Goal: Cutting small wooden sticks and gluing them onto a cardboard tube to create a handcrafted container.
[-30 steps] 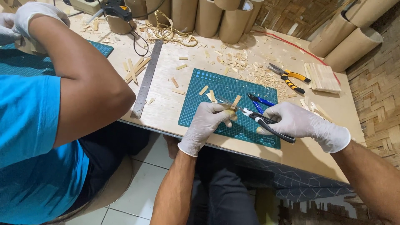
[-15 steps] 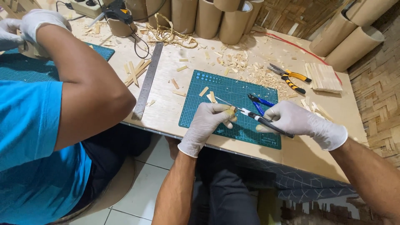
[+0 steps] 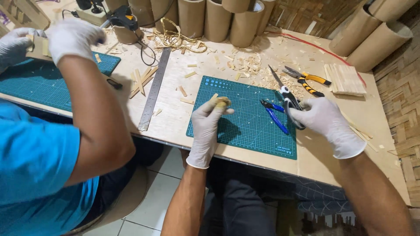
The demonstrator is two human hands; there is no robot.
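Left hand (image 3: 209, 119) pinches a small bamboo piece (image 3: 221, 103), mid-frame: looks light, stiff, splintery, so grip its sides. Right hand (image 3: 321, 120) is closed on the scissors (image 3: 289, 99) by the handles.

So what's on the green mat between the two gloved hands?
In the head view, blue-handled pliers lie on the green cutting mat, between the left hand holding a small wood piece and the right hand holding scissors.

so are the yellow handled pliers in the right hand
No, the yellow handled pliers lie on the table beyond the right hand, which grips scissors.
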